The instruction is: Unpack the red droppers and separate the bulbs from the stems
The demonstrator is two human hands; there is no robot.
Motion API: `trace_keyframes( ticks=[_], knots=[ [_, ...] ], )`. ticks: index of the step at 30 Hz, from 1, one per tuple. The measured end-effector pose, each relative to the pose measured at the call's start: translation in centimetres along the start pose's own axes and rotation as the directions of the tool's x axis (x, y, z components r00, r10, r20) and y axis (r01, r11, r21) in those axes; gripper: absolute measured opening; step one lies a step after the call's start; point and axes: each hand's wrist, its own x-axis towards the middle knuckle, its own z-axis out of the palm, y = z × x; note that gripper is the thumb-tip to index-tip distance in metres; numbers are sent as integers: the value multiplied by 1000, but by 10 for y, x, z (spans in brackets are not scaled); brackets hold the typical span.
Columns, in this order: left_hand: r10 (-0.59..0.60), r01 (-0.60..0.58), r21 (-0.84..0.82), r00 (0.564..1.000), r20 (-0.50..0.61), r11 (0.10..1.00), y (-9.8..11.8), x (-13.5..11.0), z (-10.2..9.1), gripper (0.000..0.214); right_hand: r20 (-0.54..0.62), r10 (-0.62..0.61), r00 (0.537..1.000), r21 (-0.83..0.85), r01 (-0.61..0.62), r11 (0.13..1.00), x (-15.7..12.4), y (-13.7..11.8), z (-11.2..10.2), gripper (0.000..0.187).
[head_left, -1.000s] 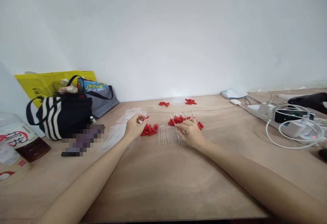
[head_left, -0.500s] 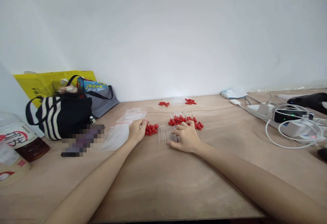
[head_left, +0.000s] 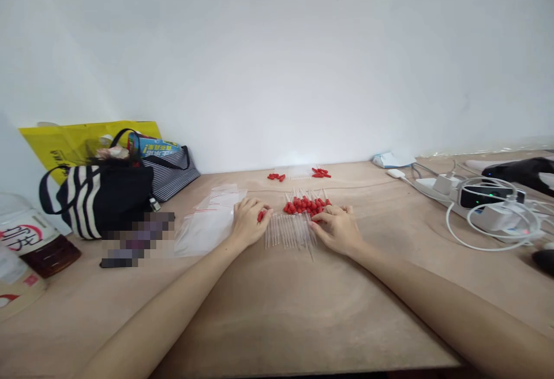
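Observation:
A row of thin clear tubes (head_left: 288, 232) lies on the wooden table (head_left: 277, 310) between my hands. My left hand (head_left: 247, 224) rests at the row's left end. Its fingers are curled over a small heap of red caps (head_left: 261, 216). My right hand (head_left: 338, 228) sits at the row's right end with bent fingers. Its fingertips are pressed together at the near edge of a bigger pile of red caps (head_left: 305, 205); what they pinch is hidden. Clear zip bags (head_left: 210, 220) lie just left of my left hand.
Two small groups of red caps (head_left: 320, 173) lie by the wall. A striped bag (head_left: 95, 197), a yellow bag (head_left: 73, 142) and a bottle (head_left: 26, 240) stand at the left. A power strip with chargers and white cables (head_left: 485, 211) fills the right side.
My left hand slid right from the zip bags and now covers the small heap of red caps. My right hand shifted right off the tubes, its fingertips at the bigger pile. The view shifted slightly.

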Motion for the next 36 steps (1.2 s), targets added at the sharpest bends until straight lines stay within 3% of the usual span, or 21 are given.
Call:
trace_keyframes(
  ticks=[2, 6, 9, 17, 26, 32, 36],
  knots=[
    [-13, 14, -14, 996, 90, 1000, 7, 11, 5, 18, 77, -39, 996, 60, 34, 998, -4, 8, -8, 34],
    [-117, 128, -23, 959, 258, 992, 16, 39, 21, 16, 215, -253, 943, 145, 225, 963, -8, 13, -22, 80],
    [-185, 194, 4, 933, 310, 981, 19, 55, 34, 17, 256, -314, 915, 119, 292, 949, -8, 10, -23, 96],
    [-349, 319, 142, 832, 433, 937, 19, 80, 57, 30, 259, -283, 924, 61, 277, 959, -3, 6, -9, 86],
    [-410, 328, 247, 748, 522, 912, 19, 100, 80, 24, 206, -242, 948, 41, 238, 970, 0, 5, -5, 68],
    [-409, 313, 267, 762, 502, 911, 19, 104, 85, 22, 170, -255, 952, 52, 250, 967, -1, 4, -7, 59],
    [-375, 301, 233, 825, 422, 925, 23, 99, 61, 23, 152, -243, 958, 44, 239, 970, -3, 6, -7, 54]
  ],
)
